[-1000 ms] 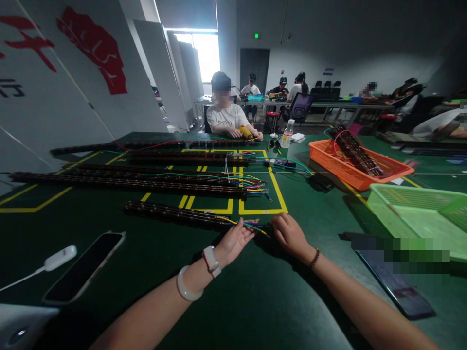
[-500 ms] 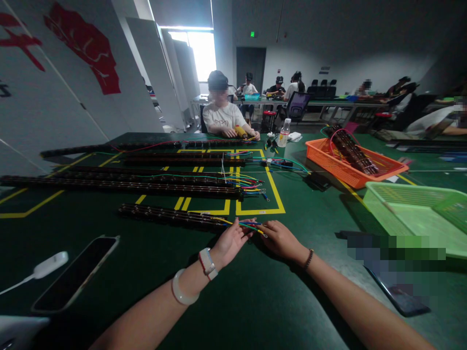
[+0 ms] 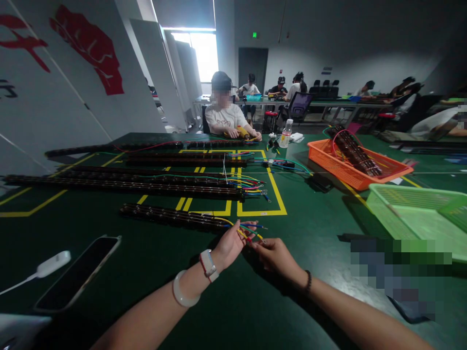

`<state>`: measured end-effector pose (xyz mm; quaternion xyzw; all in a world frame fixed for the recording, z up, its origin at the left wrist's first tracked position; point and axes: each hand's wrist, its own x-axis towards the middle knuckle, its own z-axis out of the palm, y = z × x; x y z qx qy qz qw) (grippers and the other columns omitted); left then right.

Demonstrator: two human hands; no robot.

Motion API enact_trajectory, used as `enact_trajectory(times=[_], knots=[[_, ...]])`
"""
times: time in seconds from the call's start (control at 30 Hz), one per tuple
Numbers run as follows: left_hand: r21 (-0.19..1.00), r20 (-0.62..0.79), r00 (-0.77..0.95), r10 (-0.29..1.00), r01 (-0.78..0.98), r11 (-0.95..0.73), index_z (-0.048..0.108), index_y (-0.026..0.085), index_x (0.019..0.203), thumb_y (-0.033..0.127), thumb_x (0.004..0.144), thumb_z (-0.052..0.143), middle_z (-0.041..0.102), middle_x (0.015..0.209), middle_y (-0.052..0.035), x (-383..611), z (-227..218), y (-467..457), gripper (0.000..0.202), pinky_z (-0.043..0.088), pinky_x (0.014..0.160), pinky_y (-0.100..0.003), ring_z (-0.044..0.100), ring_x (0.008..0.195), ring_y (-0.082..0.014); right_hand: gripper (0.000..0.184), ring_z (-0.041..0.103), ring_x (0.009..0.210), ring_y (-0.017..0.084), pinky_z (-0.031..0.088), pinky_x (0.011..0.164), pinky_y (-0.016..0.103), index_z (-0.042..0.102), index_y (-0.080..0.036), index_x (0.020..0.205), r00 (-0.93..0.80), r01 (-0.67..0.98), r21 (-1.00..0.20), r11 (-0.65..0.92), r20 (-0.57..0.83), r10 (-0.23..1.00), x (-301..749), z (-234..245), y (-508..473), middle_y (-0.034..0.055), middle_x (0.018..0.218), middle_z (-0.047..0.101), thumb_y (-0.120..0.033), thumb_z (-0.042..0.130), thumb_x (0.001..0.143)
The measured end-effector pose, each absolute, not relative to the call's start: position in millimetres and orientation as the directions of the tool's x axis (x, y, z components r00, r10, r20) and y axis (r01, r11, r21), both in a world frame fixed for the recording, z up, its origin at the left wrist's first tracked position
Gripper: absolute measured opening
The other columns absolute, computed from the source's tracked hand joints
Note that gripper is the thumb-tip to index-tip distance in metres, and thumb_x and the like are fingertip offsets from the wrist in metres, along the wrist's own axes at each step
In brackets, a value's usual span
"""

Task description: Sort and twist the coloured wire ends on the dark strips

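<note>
Close in front of me lies a short dark wiring bundle (image 3: 175, 217), with coloured wires coming from its right end. My left hand (image 3: 230, 245), palm up, is closed loosely around these wires near the bundle's end. A blue wire (image 3: 257, 225) sticks out to the right past its fingers, and yellow and green ones fan out below. My right hand (image 3: 273, 253) pinches the end of a wire with a red sleeve (image 3: 249, 240), just right of my left palm. The fingertips partly hide that wire's tip.
Longer dark bundles (image 3: 146, 187) lie beyond. An orange basket (image 3: 324, 163) holds another bundle; a green basket (image 3: 401, 201) stands nearer. A phone (image 3: 80, 272) and white charger (image 3: 54, 263) lie left. Across the table, a person (image 3: 224, 114) holds a yellow tool (image 3: 244, 133). A bottle (image 3: 285, 133) stands nearby.
My right hand has moved slightly down and left, from the yellow wire's end to the red-sleeved one. The wires are spread further apart; my left hand stays nearly in place.
</note>
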<state>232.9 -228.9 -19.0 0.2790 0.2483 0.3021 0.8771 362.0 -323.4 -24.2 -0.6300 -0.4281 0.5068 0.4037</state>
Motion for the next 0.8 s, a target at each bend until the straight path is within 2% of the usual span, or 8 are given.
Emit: enact_trajectory(times=[0.07,0.13,0.2,0.27,0.37,0.5,0.6,0.8], knots=[[0.644,-0.281,0.679,0.679,-0.391,0.658,0.066,0.010,0.093,0.025,0.090,0.044,0.065,0.106,-0.0139,233,-18,-230,0.027,0.045,0.084,-0.033,0.061,0.093,-0.0196,0.046,0.034,0.031,0.006,0.024,0.031,0.018,0.051,-0.017,0.062,0.058,-0.068,-0.927,-0.368,-0.372,0.927,354,-22,-327,-0.0068,0.042,0.044,-0.062,0.060,0.071],[0.648,-0.295,0.675,0.676,-0.378,0.661,0.066,0.010,0.092,0.024,0.089,0.045,0.066,0.104,-0.0136,233,-17,-230,0.025,0.046,0.084,-0.032,0.061,0.091,-0.0190,0.046,0.031,0.029,0.005,0.025,0.029,0.018,0.051,-0.017,0.061,0.016,-0.205,-0.905,-0.373,-0.384,0.923,347,-22,-331,-0.0084,0.037,0.040,-0.061,0.060,0.071],[0.647,-0.302,0.674,0.674,-0.373,0.664,0.066,0.010,0.092,0.023,0.089,0.046,0.067,0.100,-0.0131,233,-18,-230,0.025,0.046,0.083,-0.031,0.062,0.090,-0.0186,0.045,0.030,0.028,0.005,0.028,0.029,0.018,0.051,-0.017,0.061,0.002,-0.272,-0.893,-0.357,-0.372,0.928,342,-23,-334,-0.0092,0.036,0.038,-0.059,0.060,0.073],[0.638,-0.312,0.667,0.676,-0.380,0.669,0.066,0.010,0.091,0.023,0.089,0.045,0.067,0.099,-0.0126,233,-19,-229,0.025,0.046,0.084,-0.031,0.062,0.091,-0.0187,0.044,0.034,0.028,0.005,0.031,0.030,0.018,0.052,-0.016,0.063,0.002,-0.258,-0.904,-0.342,-0.354,0.935,337,-25,-336,-0.0082,0.038,0.041,-0.058,0.060,0.074],[0.624,-0.319,0.663,0.677,-0.391,0.677,0.066,0.009,0.091,0.022,0.089,0.045,0.068,0.097,-0.0122,233,-22,-229,0.024,0.045,0.089,-0.032,0.062,0.093,-0.0189,0.044,0.043,0.031,0.007,0.032,0.029,0.018,0.057,-0.015,0.074,0.000,-0.114,-0.938,-0.327,-0.329,0.944,334,-23,-337,-0.0048,0.049,0.051,-0.059,0.056,0.076],[0.608,-0.328,0.659,0.677,-0.401,0.685,0.065,0.009,0.086,0.022,0.088,0.047,0.068,0.094,-0.0129,234,-22,-229,0.022,0.045,0.088,-0.032,0.063,0.091,-0.0193,0.041,0.049,0.035,0.008,0.032,0.031,0.018,0.060,-0.016,0.084,0.036,0.221,-0.946,-0.236,-0.234,0.972,339,-5,-335,-0.0027,0.056,0.056,-0.055,0.049,0.083],[0.592,-0.361,0.675,0.643,-0.367,0.718,0.062,0.010,0.082,0.026,0.087,0.049,0.069,0.087,-0.0122,235,-23,-229,0.022,0.048,0.078,-0.031,0.064,0.082,-0.0191,0.033,0.052,0.042,0.009,0.036,0.039,0.018,0.060,-0.016,0.082,0.030,0.465,-0.879,-0.108,-0.107,0.994,345,14,-333,-0.0008,0.059,0.059,-0.047,0.048,0.087],[0.618,-0.353,0.682,0.641,-0.345,0.707,0.059,0.014,0.079,0.041,0.085,0.052,0.067,0.077,-0.0071,232,-29,-228,0.028,0.045,0.060,-0.025,0.061,0.065,-0.0144,0.024,0.056,0.050,0.012,0.036,0.048,0.021,0.063,-0.017,0.082,-0.037,0.734,-0.678,0.039,0.018,0.999,353,34,-322,0.0037,0.066,0.064,-0.033,0.047,0.090]])
